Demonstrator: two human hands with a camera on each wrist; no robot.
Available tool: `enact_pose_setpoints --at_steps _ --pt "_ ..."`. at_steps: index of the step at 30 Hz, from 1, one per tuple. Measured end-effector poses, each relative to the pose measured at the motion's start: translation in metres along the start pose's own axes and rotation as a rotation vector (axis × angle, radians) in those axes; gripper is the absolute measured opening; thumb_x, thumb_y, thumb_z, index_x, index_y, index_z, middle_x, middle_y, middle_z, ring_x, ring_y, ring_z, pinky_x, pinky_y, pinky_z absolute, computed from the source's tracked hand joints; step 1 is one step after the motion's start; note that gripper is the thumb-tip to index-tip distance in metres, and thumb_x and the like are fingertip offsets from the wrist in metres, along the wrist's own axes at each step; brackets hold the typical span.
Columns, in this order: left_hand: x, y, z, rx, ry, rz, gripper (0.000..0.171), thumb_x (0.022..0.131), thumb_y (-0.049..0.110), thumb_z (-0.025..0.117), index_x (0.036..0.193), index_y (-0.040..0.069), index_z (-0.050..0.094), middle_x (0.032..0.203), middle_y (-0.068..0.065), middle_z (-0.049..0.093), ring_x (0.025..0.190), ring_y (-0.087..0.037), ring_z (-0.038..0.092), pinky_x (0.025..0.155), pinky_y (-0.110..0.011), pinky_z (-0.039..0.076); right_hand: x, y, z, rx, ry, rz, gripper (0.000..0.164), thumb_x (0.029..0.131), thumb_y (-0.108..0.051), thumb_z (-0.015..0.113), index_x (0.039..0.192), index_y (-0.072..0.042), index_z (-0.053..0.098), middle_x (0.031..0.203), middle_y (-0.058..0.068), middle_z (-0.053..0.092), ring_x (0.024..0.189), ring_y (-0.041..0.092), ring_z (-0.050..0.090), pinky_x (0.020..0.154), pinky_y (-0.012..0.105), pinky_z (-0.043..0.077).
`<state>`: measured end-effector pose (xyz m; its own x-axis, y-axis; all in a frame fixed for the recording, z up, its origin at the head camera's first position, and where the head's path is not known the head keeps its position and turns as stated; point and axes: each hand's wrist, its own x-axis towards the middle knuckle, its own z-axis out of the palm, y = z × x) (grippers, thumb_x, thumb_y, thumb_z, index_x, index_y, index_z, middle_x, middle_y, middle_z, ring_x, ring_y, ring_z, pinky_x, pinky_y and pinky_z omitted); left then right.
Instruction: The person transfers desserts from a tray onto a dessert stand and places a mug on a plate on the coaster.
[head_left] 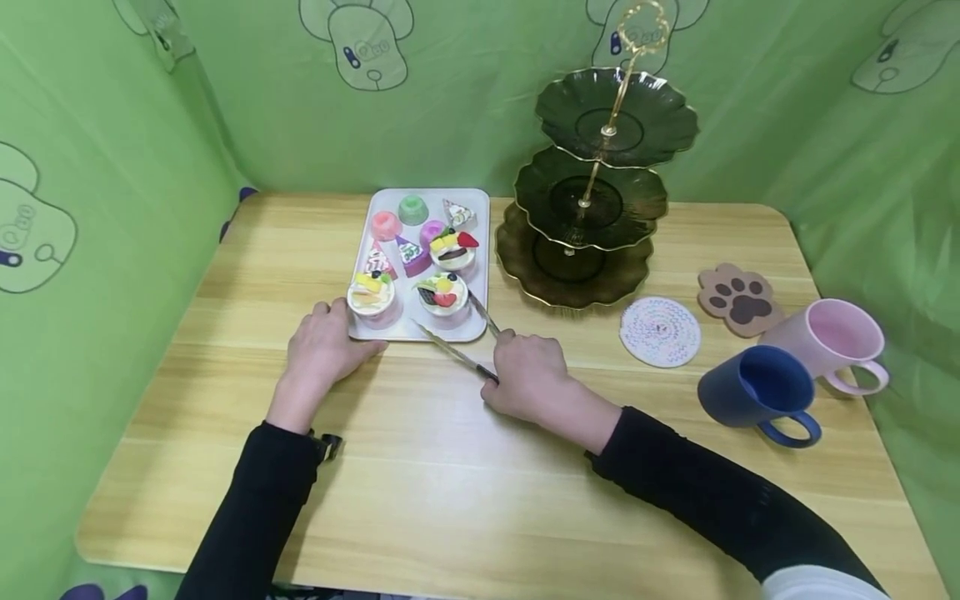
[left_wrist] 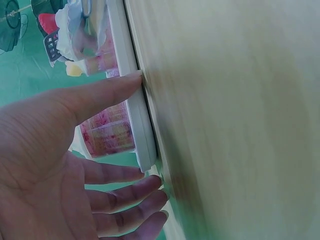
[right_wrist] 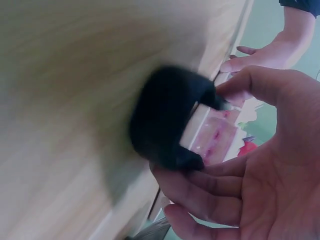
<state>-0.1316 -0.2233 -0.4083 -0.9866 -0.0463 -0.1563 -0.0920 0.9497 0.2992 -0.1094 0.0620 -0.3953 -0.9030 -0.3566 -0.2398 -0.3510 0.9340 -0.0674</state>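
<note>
My left hand [head_left: 318, 342] holds the near left corner of a white tray [head_left: 397, 331], thumb along its front edge and fingers at its left side. In my right hand [head_left: 531, 375] is a pair of tongs [head_left: 457, 356], pinched between thumb and fingers; its black bent end [right_wrist: 162, 117] shows in the right wrist view. The spread tips reach to either side of the front right fruit-topped cup cake [head_left: 442, 296]. On the tray also stand a front left cup cake [head_left: 371, 296], another cup cake [head_left: 453, 250] behind, and several small toy-like cakes, among them a green ring cake [head_left: 412, 210].
A dark three-tier cake stand [head_left: 573, 267] with a gold handle rises right of the tray. Farther right lie a round woven coaster [head_left: 660, 333] and a brown paw coaster [head_left: 741, 300]. A blue mug [head_left: 750, 387] and pink mug [head_left: 825, 337] stand near the right edge.
</note>
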Motion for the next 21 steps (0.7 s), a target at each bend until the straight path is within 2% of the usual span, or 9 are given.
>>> enact_pose_setpoints --at_steps 5,12,16,19,21 --pt "0.000 -0.001 0.001 0.006 -0.005 0.002 0.093 0.070 0.057 0.072 0.133 -0.002 0.037 0.104 -0.020 0.045 0.091 -0.037 0.047 0.072 -0.048 0.042 -0.002 0.013 0.005 0.049 0.056 -0.004 0.046 0.072 -0.047 0.059 0.090 -0.007 0.047 0.068 0.004 0.048 0.059 0.021 0.049 0.044 0.036 0.037" --pt "0.001 -0.001 -0.001 0.005 -0.014 -0.007 0.093 0.070 0.057 0.071 0.134 0.000 0.036 0.109 -0.022 0.045 0.095 -0.040 0.048 0.074 -0.051 0.042 -0.004 0.028 0.015 0.110 0.182 -0.085 0.043 0.073 -0.042 0.059 0.092 -0.006 0.046 0.072 0.006 0.043 0.055 0.021 0.045 0.041 0.033 0.034" --pt "0.000 -0.002 -0.001 0.001 -0.013 -0.011 0.092 0.071 0.057 0.071 0.135 0.000 0.036 0.110 -0.022 0.045 0.095 -0.040 0.047 0.075 -0.051 0.042 -0.006 0.034 0.018 0.142 0.243 -0.119 0.053 0.075 -0.039 0.060 0.110 -0.001 0.047 0.078 0.008 0.044 0.050 0.021 0.044 0.039 0.032 0.034" --pt "0.000 -0.003 0.000 0.001 -0.011 -0.017 0.093 0.072 0.056 0.071 0.136 -0.001 0.036 0.111 -0.022 0.045 0.096 -0.039 0.047 0.076 -0.051 0.041 -0.006 0.038 0.021 0.173 0.272 -0.144 0.064 0.077 -0.037 0.060 0.126 -0.001 0.042 0.085 0.010 0.045 0.048 0.020 0.044 0.038 0.032 0.035" --pt "0.000 -0.003 0.000 0.000 -0.006 -0.020 0.092 0.072 0.055 0.071 0.136 -0.001 0.036 0.110 -0.022 0.044 0.095 -0.039 0.046 0.075 -0.051 0.041 -0.006 0.040 0.024 0.182 0.288 -0.162 0.066 0.078 -0.037 0.060 0.130 0.000 0.041 0.087 0.010 0.047 0.050 0.020 0.045 0.040 0.033 0.037"
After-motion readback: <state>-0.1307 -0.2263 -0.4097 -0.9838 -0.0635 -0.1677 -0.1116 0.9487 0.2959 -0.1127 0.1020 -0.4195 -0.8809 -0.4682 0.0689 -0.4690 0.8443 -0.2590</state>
